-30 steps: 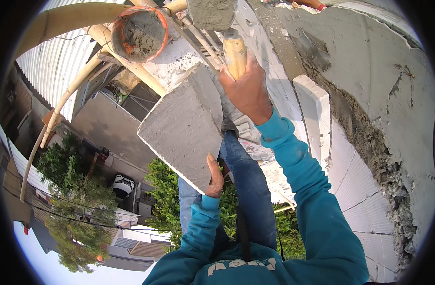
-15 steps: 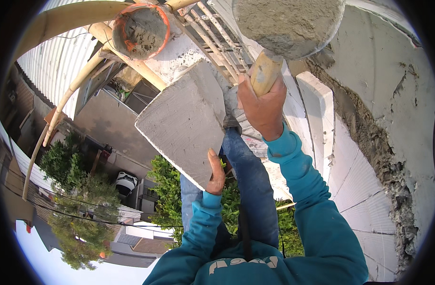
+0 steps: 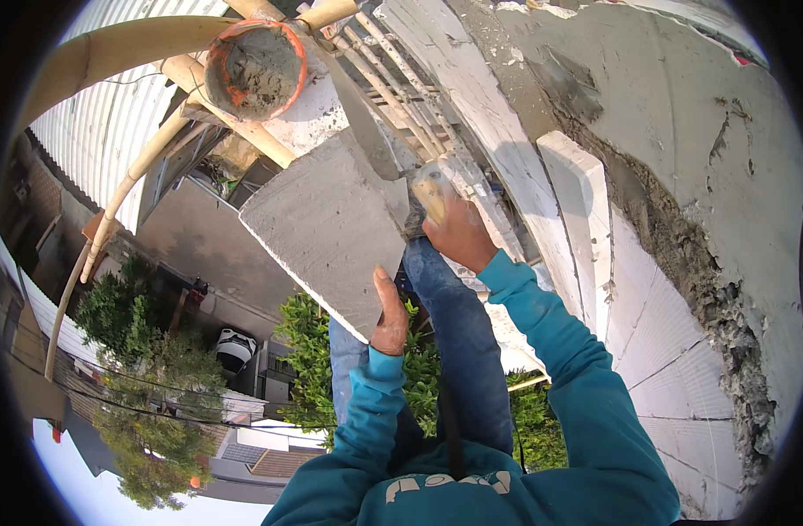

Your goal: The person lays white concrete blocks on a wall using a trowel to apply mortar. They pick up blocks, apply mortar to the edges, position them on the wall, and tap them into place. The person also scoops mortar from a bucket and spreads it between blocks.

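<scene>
the right hand [image 3: 461, 230], wrapped round a masonry trowel [image 3: 372, 142], is swinging leftward — work is apparently shifting to the block [image 3: 322, 226] extending ahead of the gripping left hand [image 3: 390, 313].

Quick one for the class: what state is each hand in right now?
Left hand: holding the grey block, its fingers mostly hidden.
Right hand: closed around the wooden trowel handle.
</scene>
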`<state>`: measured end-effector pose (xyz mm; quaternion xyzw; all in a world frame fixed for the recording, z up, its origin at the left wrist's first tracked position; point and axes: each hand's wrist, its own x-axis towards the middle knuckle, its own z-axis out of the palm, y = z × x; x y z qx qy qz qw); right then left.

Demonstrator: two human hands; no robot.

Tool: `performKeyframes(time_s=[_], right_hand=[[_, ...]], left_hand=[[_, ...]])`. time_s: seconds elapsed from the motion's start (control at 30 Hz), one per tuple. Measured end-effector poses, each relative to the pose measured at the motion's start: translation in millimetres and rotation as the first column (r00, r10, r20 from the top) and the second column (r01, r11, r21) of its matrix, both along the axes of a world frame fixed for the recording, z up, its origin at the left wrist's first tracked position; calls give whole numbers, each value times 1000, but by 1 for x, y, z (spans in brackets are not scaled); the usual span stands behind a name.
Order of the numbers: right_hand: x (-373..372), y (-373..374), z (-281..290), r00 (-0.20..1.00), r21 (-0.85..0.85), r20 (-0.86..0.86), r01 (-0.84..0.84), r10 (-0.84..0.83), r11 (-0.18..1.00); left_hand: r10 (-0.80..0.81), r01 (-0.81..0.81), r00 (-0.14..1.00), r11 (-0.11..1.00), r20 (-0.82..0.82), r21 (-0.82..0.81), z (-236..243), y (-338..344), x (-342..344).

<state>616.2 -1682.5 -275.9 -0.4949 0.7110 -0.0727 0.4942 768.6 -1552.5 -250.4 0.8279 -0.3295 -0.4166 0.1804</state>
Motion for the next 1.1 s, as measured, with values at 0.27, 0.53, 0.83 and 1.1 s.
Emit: performKeyframes(time_s=[0.27, 0.53, 0.83, 1.1], right_hand=[[-17, 2, -7, 982, -246, 66, 186, -175, 951], [-8, -8, -20, 974, 127, -133, -167, 184, 978], [4, -16, -28, 948, 316, -135, -234, 288, 919], [-3, -14, -32, 993, -260, 11, 113, -114, 959]], left_hand=[[75, -73, 997, 994, 24, -78, -5, 6, -11], [-16, 16, 1000, 1000, 3, -18, 7, -15, -11], [-146, 152, 988, 983, 58, -104, -1, -12, -19], [-246, 241, 959, 969, 142, 48, 7, -4, -12]])
